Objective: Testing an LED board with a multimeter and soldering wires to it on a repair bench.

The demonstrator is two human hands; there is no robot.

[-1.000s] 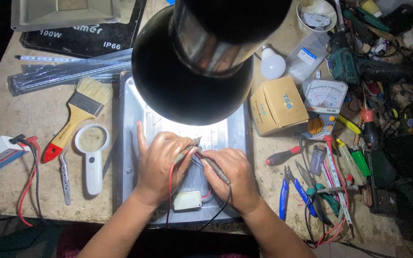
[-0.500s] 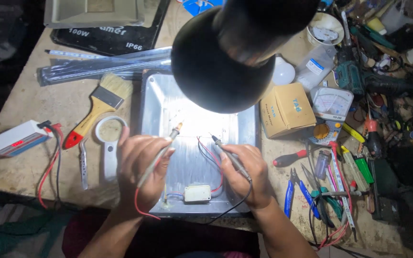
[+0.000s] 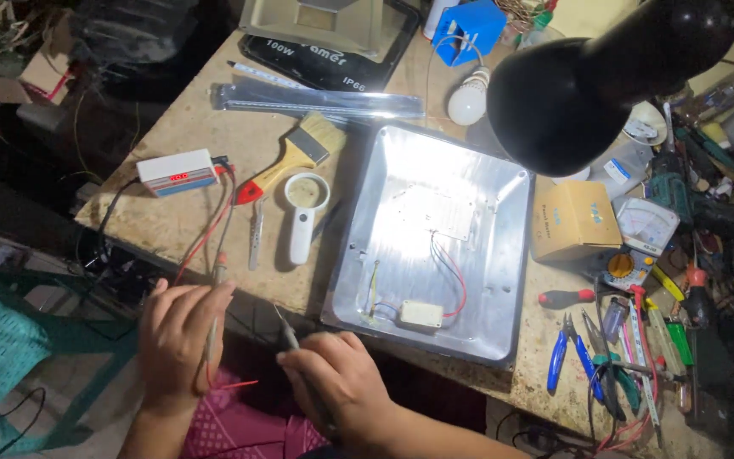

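My left hand (image 3: 178,333) grips a red test probe (image 3: 212,336) below the table's near edge. Its red lead runs up to a small white meter box (image 3: 178,172) on the table. My right hand (image 3: 340,380) grips a second, dark probe (image 3: 289,338), also off the table near my lap. Both hands are apart from the grey metal lamp tray (image 3: 503,314), which lies lit under a black desk lamp (image 3: 592,81). Inside the tray sit a white plate (image 3: 432,212), a small white driver block (image 3: 421,314) and thin red and blue wires (image 3: 452,272).
Left of the tray lie a white magnifier (image 3: 302,210), a paintbrush with a red handle (image 3: 292,159) and tweezers (image 3: 255,234). To the right are a cardboard box (image 3: 575,221), an analogue meter (image 3: 646,226), a red screwdriver (image 3: 567,297), blue pliers (image 3: 558,357) and several other tools.
Both hands have pulled back off the tray with the probes, down past the table's near edge. The view has shifted, so the tray and lamp now sit further right.
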